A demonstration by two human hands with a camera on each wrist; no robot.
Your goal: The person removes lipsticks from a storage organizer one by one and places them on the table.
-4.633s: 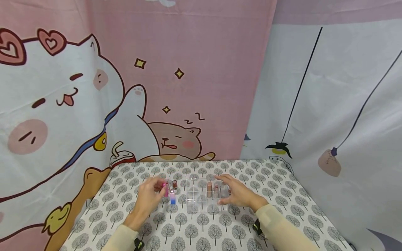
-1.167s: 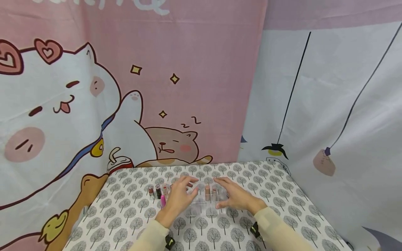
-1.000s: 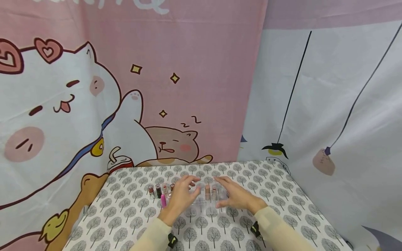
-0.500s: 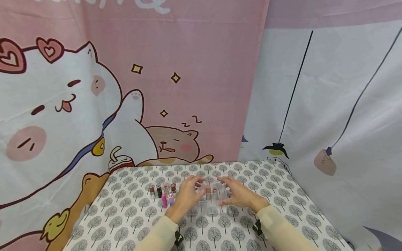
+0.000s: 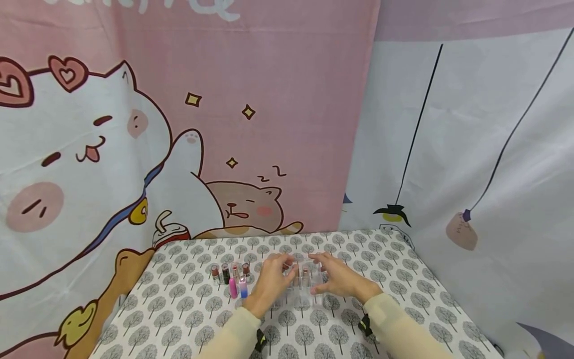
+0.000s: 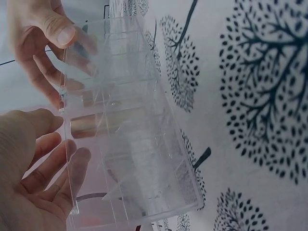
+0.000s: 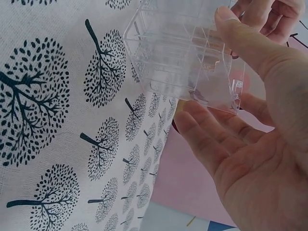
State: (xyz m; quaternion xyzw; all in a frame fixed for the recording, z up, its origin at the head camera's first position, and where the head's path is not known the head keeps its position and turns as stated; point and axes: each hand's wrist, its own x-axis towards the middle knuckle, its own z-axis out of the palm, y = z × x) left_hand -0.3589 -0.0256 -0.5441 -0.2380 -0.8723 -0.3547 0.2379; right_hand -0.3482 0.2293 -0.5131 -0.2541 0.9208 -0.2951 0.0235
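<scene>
Tally: one left hand [image 5: 271,280], one right hand [image 5: 339,278], two cream sleeves [image 5: 230,334], one clear organizer [image 6: 139,192], at least two brownish tubes [image 5: 306,277] inside it, six outside: four lipsticks [image 5: 225,275], one pink tube [image 5: 233,288], one purple-blue tube [image 5: 243,288].

- We see soft, even light over the table [image 5: 170,304].
- We find the left wrist view dimmer and hazier.
- We catch pale reflections on the clear organizer [image 6: 142,163].
</scene>
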